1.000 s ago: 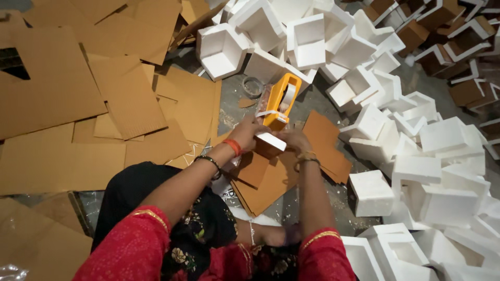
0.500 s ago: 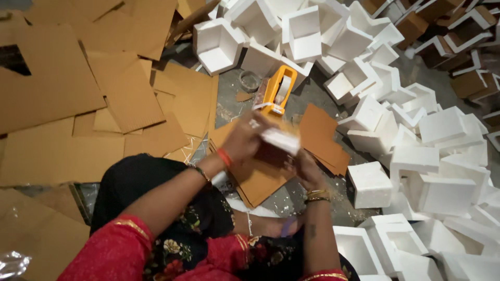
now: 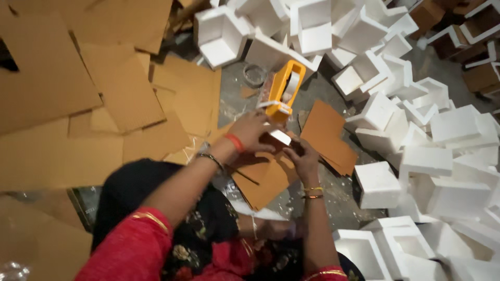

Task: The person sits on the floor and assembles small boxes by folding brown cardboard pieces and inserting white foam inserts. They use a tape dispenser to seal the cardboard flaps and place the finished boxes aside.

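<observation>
My left hand and my right hand meet over a small white foam piece, both gripping it just above a brown cardboard sheet on the floor. An orange tape dispenser with a roll of clear tape stands directly beyond my hands, its front end close to the foam piece. Whether tape runs from it to the piece cannot be told.
Several white foam box frames are heaped at the right and top. Loose brown cardboard sheets cover the floor at the left. More cardboard pieces lie beside my right hand. A small tape roll lies on grey floor.
My hands have stayed together on the white foam piece, shifting slightly nearer the orange dispenser. The view has moved a little; the dispenser has not visibly changed place.
</observation>
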